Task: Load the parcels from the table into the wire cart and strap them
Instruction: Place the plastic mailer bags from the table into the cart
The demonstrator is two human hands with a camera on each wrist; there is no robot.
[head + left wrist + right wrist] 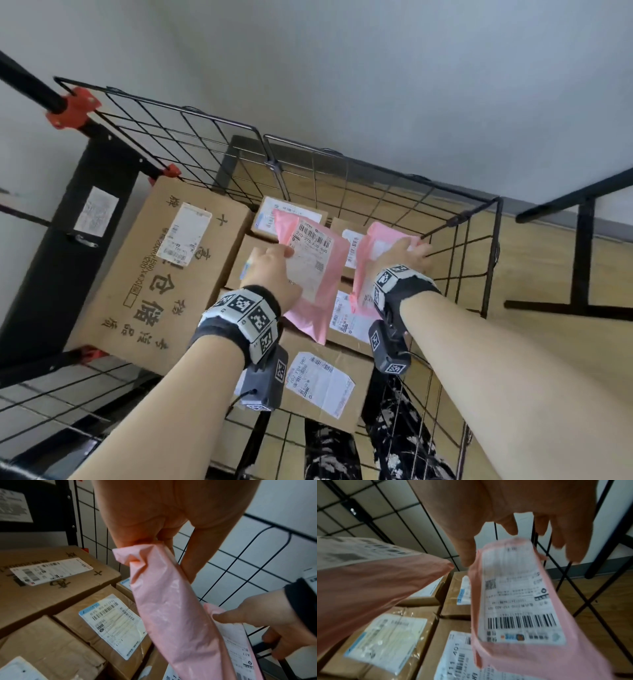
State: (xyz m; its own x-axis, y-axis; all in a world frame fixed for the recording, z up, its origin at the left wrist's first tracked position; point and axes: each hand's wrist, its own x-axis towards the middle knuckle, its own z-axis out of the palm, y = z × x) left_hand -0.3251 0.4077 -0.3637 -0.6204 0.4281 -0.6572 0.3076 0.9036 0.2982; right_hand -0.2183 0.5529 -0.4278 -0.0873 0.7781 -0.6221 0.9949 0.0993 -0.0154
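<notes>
Each hand's fingers (192, 555) pinch a pink mailer (317, 274) above the wire cart (376, 178).

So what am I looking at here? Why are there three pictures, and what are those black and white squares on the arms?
These are a person's two arms, not a machine. The squared bands on the wrists carry small cameras. The big picture comes from a camera on the person's head, looking down. The other two come from those wrist cameras, looking along each hand.

Below the hands is a black wire cart. Brown cardboard boxes with white labels already lie inside it.

The left hand holds a pink mailing bag by its top end, so it hangs down over the boxes. The right hand grips a second, smaller pink bag with a barcode label, close to the cart's right side. Both bags are in the air, not yet put down.
</notes>
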